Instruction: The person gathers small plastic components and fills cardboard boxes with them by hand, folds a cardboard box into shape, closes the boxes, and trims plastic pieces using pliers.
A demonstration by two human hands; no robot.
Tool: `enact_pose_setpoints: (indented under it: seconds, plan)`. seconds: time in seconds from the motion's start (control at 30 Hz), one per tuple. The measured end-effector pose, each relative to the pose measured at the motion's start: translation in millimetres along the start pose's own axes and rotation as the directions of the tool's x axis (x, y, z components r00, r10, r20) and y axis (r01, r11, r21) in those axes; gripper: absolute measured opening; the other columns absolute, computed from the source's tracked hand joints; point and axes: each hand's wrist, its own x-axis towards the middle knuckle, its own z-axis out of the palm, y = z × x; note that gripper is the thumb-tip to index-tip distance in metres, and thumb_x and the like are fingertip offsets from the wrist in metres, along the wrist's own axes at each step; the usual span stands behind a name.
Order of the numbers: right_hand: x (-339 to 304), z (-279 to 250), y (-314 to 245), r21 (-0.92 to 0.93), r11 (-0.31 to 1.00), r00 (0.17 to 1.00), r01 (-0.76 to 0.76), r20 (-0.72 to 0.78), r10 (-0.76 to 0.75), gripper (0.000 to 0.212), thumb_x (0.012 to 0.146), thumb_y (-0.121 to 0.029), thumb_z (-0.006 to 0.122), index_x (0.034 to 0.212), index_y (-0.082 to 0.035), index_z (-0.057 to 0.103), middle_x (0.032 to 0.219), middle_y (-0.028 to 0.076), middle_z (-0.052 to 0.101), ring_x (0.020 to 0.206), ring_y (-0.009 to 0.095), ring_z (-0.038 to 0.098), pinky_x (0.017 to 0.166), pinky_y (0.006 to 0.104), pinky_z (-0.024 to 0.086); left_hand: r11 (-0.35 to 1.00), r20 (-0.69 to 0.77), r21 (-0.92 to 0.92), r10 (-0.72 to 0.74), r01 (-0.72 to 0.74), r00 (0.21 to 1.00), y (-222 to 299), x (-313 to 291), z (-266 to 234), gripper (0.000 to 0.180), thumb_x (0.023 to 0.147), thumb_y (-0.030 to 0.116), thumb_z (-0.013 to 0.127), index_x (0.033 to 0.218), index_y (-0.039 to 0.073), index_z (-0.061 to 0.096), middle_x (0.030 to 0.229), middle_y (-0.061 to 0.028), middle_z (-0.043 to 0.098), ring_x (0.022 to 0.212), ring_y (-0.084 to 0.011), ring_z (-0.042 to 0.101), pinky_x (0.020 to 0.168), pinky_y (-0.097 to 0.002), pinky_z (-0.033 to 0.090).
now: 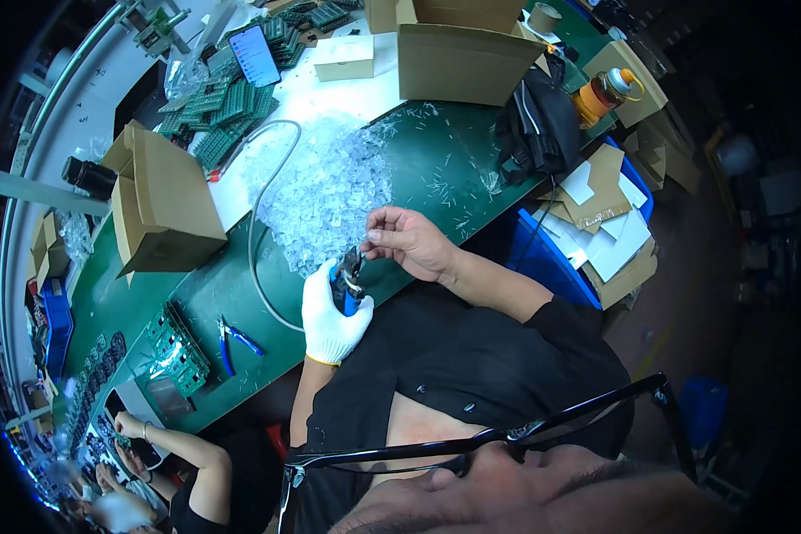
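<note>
In a white knitted glove, my left hand [333,319] is closed round blue-handled pliers [351,278], whose dark head points up and away from me. Most of the grips are hidden by the glove. My bare right hand [416,246] is just right of the pliers' head, thumb and forefinger pinched together; whatever is between them is too small to make out. Just beyond both hands, a wide heap of small clear plastic pieces [325,191] spreads over the green mat [427,169].
A grey cable [254,240] loops left of the heap. Blue-handled nippers [229,343] and green circuit boards [178,349] lie at left. Cardboard boxes [173,209] [463,67], a phone [254,55], a black bag [540,125] and a blue bin [587,285] surround the workspace. Another person's arm [191,449] is lower left.
</note>
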Motion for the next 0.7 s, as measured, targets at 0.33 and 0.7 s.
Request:
enact_pose_setpoints:
  seconds: [0.33,0.7]
  plan:
    - [-9,12,-1,0.012,0.997,0.996,0.082,0.019,-0.083,0.015,0.105,-0.004,0.073,0.119,-0.005,0.069,0.113,0.008,0.075,0.104,0.018,0.072,0.094,0.0341,0.059,0.979,0.218,-0.015,-0.196,0.204,0.956,23,2,-23,0.086,0.078,0.022,0.088,0.154,0.002,0.053,0.138,-0.0230,0.066,0.129,-0.0391,0.066,0.110,-0.0456,0.052]
    - [-2,26,6,-0.012,0.997,0.997,0.074,0.001,-0.074,0.014,0.104,-0.005,0.075,0.117,-0.006,0.070,0.111,0.006,0.074,0.104,0.017,0.071,0.092,0.0340,0.058,0.958,0.288,-0.049,-0.259,0.284,0.922,27,3,-44,0.086,0.081,0.026,0.087,0.157,0.003,0.053,0.141,-0.0220,0.067,0.132,-0.0380,0.066,0.113,-0.0448,0.051]
